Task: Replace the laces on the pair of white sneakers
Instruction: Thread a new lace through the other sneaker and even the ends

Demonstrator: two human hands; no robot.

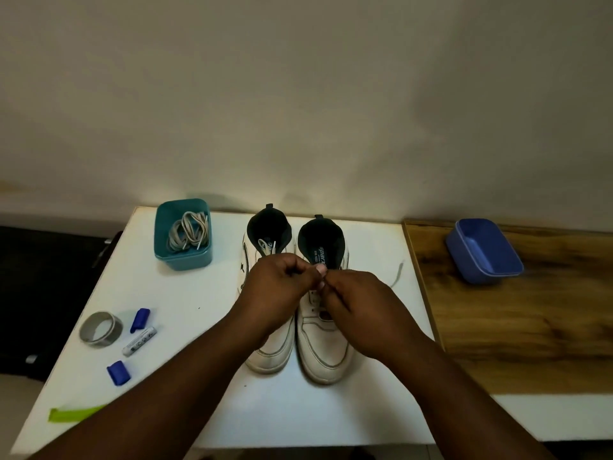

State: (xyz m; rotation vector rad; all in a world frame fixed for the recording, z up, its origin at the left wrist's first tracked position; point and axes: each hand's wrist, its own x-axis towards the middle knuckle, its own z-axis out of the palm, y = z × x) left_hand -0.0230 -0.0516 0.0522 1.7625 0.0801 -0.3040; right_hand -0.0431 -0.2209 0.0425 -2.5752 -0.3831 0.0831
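Clearly both hands are busy at the right-hand sneaker: the left hand (pixel 282 287) and the right hand (pixel 356 308) meet fingertip to fingertip above its eyelets, fingers curled in a pinch, seemingly on a thin white shoelace (pixel 399 272) whose loose end trails off to the right across the white tabletop (pixel 185 293); what exactly sits between the fingertips is hidden.

Two white leather high-top sneakers stand side by side near the middle of the table, the left sneaker (pixel 270 346) and the right sneaker (pixel 323 353) almost touching. Each has its long axis running near to far, toe toward the person, dark-lined collar toward the wall.

A lace like this is probably light, limp and a little slippery, so it is best taken by its stiff tip for threading, or close to the eyelet for pulling. The shoes look firm enough to steady with a palm on the toe box.

Far left, a teal plastic tub (pixel 183 257) holds a coiled bundle of beige laces (pixel 188 234), likely part of the swap.
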